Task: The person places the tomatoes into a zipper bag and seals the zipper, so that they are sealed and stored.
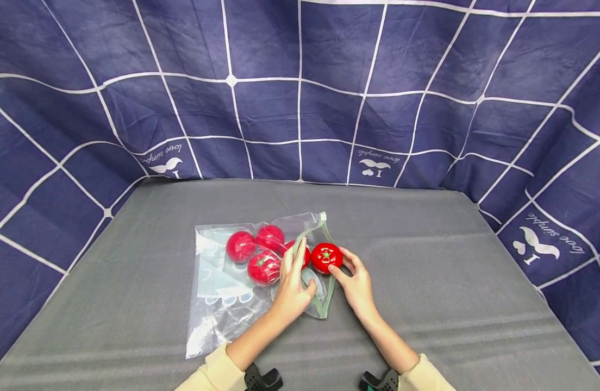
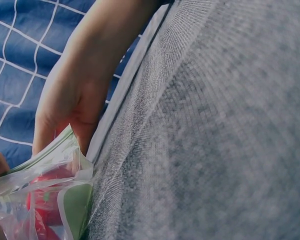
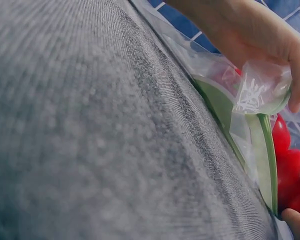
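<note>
Navy cloth with white grid lines [image 1: 266, 108] hangs beyond my grip, and grey fabric [image 1: 427, 260] covers the table beneath it. With my right hand [image 1: 356, 285] I pinch a glossy red tomato [image 1: 326, 258], thumb on the near side and fingers round the side toward my palm. It sits just at the mouth of a clear zip bag [image 1: 202, 326], between my two hands. My left hand [image 1: 292, 288] lies against the bag by that mouth, fingers straight and thumb spread away (how much film it bears, I cannot tell).

If the film sags, I judge the green zip strip [image 1: 331, 290] could snag the tomato and fold inward. Pushing against that snag might slide the whole bag away from my right hand. Should my pinch loosen, so round and smooth a thing would likely roll off. The four bagged tomatoes [image 1: 241, 247], lying under and beyond my left hand, could crowd the mouth if the closed end were lifted.

As for direction, the held tomato's green calyx [image 1: 326, 253] faces up, so its stem axis stands roughly upright; being round, it shows no clear long axis. The bag's mouth faces my right hand, its closed end lying past my left.
</note>
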{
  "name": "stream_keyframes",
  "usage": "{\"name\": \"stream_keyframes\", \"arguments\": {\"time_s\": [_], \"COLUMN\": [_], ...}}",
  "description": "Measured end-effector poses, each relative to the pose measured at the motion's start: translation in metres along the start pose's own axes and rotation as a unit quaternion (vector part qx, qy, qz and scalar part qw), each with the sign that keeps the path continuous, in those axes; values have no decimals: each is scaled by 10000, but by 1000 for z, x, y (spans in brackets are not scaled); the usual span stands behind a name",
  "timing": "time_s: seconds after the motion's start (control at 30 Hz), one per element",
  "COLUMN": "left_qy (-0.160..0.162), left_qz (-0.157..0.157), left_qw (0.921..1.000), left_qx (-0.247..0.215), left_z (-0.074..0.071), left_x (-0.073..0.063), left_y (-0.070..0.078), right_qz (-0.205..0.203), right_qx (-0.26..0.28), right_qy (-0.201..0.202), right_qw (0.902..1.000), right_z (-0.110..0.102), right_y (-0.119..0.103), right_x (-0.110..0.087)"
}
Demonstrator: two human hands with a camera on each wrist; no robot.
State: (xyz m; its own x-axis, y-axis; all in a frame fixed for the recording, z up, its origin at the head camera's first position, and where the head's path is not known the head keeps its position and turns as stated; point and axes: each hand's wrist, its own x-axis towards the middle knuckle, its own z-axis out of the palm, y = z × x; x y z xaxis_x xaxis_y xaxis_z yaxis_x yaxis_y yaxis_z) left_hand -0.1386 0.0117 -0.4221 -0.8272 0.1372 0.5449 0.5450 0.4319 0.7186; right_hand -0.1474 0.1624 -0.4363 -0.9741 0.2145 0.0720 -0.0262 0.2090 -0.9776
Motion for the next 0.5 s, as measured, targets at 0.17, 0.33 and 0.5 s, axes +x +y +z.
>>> {"name": "stream_keyframes", "arguments": {"time_s": [0.17, 0.33, 0.5], "left_qy": [79, 88, 20], "left_qz": [67, 39, -92], "left_qw": [9999, 9999, 9999], "left_qx": [19, 57, 43], "left_z": [0, 0, 0], "left_x": [1, 1, 0], "left_y": [-1, -2, -1], "right_qz": [91, 111, 90], "right_qx": [234, 332, 280], "right_qy": [42, -13, -139], "right_qw": [9997, 9994, 9995], "right_z": [2, 4, 5], "right_y": [-1, -1, -1], "right_x": [2, 2, 0]}}
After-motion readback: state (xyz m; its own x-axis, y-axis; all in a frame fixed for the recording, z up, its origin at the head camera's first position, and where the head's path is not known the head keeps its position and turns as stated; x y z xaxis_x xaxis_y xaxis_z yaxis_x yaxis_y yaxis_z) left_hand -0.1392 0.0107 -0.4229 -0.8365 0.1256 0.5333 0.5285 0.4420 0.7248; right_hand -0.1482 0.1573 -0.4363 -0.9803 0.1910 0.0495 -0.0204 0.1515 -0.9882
